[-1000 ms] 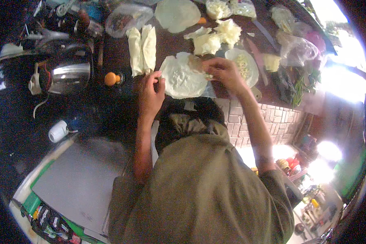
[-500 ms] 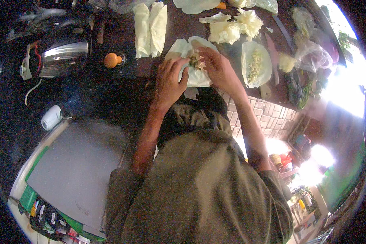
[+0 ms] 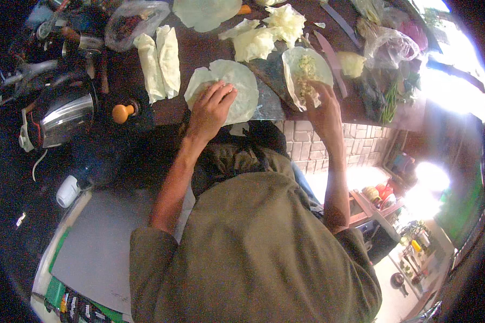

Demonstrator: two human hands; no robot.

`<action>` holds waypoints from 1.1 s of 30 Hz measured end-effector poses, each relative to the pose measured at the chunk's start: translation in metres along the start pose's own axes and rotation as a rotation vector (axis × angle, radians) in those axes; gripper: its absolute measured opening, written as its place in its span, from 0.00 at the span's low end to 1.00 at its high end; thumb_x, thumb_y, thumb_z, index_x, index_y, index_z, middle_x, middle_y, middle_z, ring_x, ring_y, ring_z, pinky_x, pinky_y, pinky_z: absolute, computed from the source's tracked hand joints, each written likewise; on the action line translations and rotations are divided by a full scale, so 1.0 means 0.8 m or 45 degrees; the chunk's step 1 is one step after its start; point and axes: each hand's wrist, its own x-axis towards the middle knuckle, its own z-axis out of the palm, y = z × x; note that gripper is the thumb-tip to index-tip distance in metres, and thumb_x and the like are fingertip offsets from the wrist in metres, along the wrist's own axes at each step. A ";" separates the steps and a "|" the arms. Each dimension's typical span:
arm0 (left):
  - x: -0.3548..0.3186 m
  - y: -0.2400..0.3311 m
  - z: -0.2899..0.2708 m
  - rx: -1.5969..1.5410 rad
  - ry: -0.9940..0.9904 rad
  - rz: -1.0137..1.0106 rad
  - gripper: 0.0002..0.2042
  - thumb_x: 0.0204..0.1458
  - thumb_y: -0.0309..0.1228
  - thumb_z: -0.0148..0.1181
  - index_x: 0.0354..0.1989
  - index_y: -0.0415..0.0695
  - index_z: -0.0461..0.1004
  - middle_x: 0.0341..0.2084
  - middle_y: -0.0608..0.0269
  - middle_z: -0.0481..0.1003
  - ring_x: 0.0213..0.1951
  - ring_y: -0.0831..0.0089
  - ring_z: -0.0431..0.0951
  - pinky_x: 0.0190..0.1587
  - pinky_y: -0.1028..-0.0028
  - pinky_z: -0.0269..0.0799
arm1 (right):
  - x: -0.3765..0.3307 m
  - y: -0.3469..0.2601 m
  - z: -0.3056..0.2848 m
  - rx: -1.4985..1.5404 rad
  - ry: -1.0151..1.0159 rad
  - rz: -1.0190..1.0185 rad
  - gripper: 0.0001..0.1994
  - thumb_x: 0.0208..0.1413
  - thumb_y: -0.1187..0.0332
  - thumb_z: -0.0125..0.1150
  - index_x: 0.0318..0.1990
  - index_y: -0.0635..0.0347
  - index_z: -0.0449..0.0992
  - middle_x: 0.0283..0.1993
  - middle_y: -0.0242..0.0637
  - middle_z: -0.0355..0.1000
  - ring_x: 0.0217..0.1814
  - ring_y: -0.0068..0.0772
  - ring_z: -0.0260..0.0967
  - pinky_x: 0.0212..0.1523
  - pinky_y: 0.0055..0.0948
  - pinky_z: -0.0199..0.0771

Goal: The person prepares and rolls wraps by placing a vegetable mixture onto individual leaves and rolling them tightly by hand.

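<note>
Leaf | under left hand || filling bowl | right hand touching

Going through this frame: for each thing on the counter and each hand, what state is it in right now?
Left hand: pressed flat on the cabbage leaf.
Cabbage leaf: spread open, unrolled.
Right hand: at the near edge of the filling bowl.
Filling bowl: holds chopped filling.
Two cabbage rolls: rolled up, side by side.
Loose cabbage leaves: piled, unfilled.
Knife: lying flat.

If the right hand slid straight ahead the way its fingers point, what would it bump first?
The right hand already touches the leaf holding filling; straight ahead, it would probably meet that chopped filling first, though depth is unclear.
</note>
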 end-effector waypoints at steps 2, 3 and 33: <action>-0.001 0.001 -0.003 -0.081 0.056 0.020 0.16 0.56 0.27 0.63 0.53 0.44 0.78 0.53 0.60 0.75 0.59 0.58 0.73 0.62 0.60 0.70 | -0.009 0.009 0.001 -0.118 -0.085 -0.018 0.21 0.59 0.70 0.63 0.61 0.51 0.73 0.66 0.48 0.67 0.64 0.53 0.69 0.62 0.45 0.71; 0.000 0.003 -0.007 -0.087 0.057 -0.010 0.16 0.56 0.27 0.63 0.54 0.44 0.78 0.53 0.60 0.75 0.59 0.59 0.73 0.62 0.61 0.70 | -0.014 0.016 0.004 -0.196 -0.115 -0.076 0.22 0.60 0.70 0.63 0.63 0.50 0.72 0.68 0.48 0.65 0.66 0.54 0.67 0.63 0.46 0.71; -0.012 0.010 -0.037 -0.143 0.100 -0.251 0.21 0.57 0.33 0.65 0.59 0.40 0.74 0.59 0.53 0.73 0.62 0.54 0.72 0.66 0.59 0.67 | 0.012 -0.071 0.084 0.631 -0.440 -0.074 0.12 0.57 0.72 0.67 0.48 0.62 0.81 0.49 0.46 0.79 0.43 0.34 0.79 0.43 0.33 0.78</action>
